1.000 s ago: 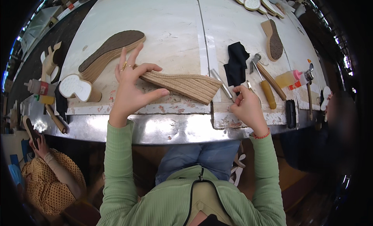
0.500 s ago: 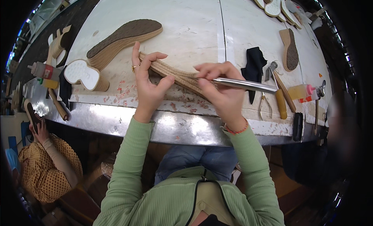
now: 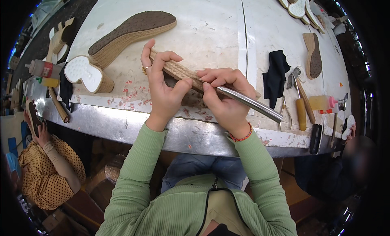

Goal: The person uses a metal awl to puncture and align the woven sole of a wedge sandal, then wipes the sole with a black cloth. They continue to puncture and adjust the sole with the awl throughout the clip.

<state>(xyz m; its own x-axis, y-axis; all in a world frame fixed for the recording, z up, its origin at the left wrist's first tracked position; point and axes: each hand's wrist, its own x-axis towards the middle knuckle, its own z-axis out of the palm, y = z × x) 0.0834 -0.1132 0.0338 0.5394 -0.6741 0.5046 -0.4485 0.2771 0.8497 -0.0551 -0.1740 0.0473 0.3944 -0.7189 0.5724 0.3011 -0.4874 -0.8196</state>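
Observation:
My left hand [image 3: 165, 92] is closed around a shoe sole with a braided rope edge [image 3: 178, 69], held tilted just above the near part of the table. In my right hand [image 3: 229, 94] is a shiny metal rod-like tool [image 3: 258, 106], its outer end pointing to the lower right. The fingertips of that hand press close to the braid, and they hide the tool's working end. Beyond my left hand lies a larger wedge sole [image 3: 134, 31], dark tread upward. A white-faced wedge sole [image 3: 84, 73] rests to the left.
To the right are a black cloth [image 3: 276, 75], pliers [image 3: 287, 110], a yellow-handled tool [image 3: 301, 114], a hammer [image 3: 296, 72], a bottle [image 3: 319, 102] and another sole [image 3: 313, 57]. More bottles [image 3: 46, 68] stand left. Co-workers sit at both sides, one in a dotted top [image 3: 53, 171].
The metal tool has swung so its outer end points lower, nearer me. My right fingers have come closer to the braid and my left hand. The view has shifted slightly.

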